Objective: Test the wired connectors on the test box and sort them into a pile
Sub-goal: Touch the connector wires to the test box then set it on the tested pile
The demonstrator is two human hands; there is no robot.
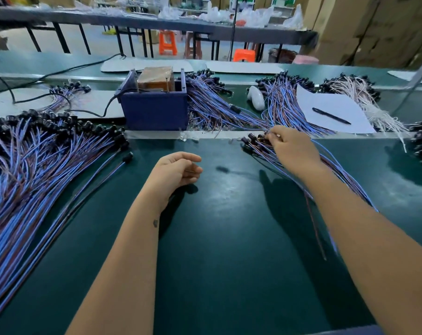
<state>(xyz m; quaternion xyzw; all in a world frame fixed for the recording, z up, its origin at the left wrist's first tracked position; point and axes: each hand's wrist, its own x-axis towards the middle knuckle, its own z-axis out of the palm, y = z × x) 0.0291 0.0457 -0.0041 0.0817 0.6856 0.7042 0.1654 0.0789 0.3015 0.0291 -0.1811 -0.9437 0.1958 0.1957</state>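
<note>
A dark blue test box [154, 110] stands at the middle back of the green mat [229, 213], with a brown block inside it. A large pile of blue-and-red wired connectors [43, 160] with black heads fans out at the left. A smaller bundle of connectors [253, 145] lies at the right. My right hand [293, 147] lies over this bundle, its fingertips pinching at the black heads. My left hand [178, 169] hovers over the mat near the centre, fingers loosely curled and holding nothing.
More connector heaps [217, 102] lie behind and to the right of the box. A white sheet of paper [335, 112] with a black pen [331, 116] sits at the right back. A black cable [48, 76] runs leftward from the box. Benches and orange stools stand beyond.
</note>
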